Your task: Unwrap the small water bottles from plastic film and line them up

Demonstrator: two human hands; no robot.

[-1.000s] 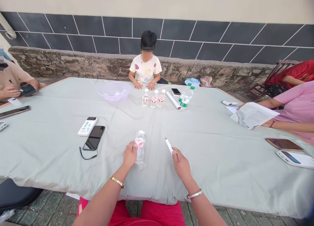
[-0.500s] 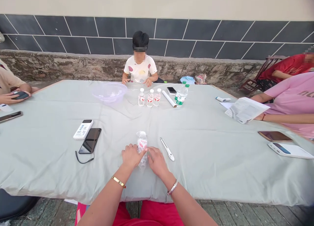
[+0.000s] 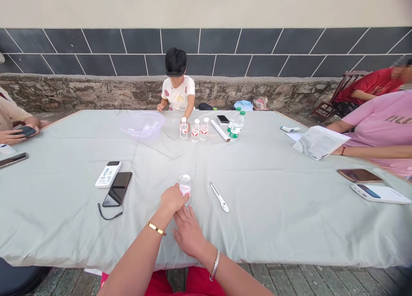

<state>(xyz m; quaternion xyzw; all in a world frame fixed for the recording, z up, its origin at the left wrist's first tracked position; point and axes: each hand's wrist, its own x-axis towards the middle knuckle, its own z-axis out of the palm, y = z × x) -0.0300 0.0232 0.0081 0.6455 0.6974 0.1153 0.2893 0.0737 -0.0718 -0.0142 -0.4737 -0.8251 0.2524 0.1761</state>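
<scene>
A small clear plastic bottle point(image 3: 185, 185) with a red and white label is in front of me on the cloth-covered table, its white cap pointing away. My left hand point(image 3: 173, 200) is closed round its left side, thumb across the label. Whether the bottle stands or lies is hard to tell. At the bottle's near end, my right hand point(image 3: 189, 234) lies with fingers stretched out, the fingertips just under my left thumb. What the fingertips touch is partly hidden. To the right lies a white pen-like cutter point(image 3: 219, 197).
On the left are a white power bank point(image 3: 108, 175) and a black phone point(image 3: 117, 189). Farther off stand a purple basin point(image 3: 141, 131), several small bottles point(image 3: 195, 132), a white roll point(image 3: 220, 131) and green-capped bottles point(image 3: 237, 126). People sit around the table point(image 3: 273, 218).
My right hand has moved toward me and left, to the bottle's near end. Clear wrap that stuck out around the bottle shows less. The person opposite now reaches to the small bottles.
</scene>
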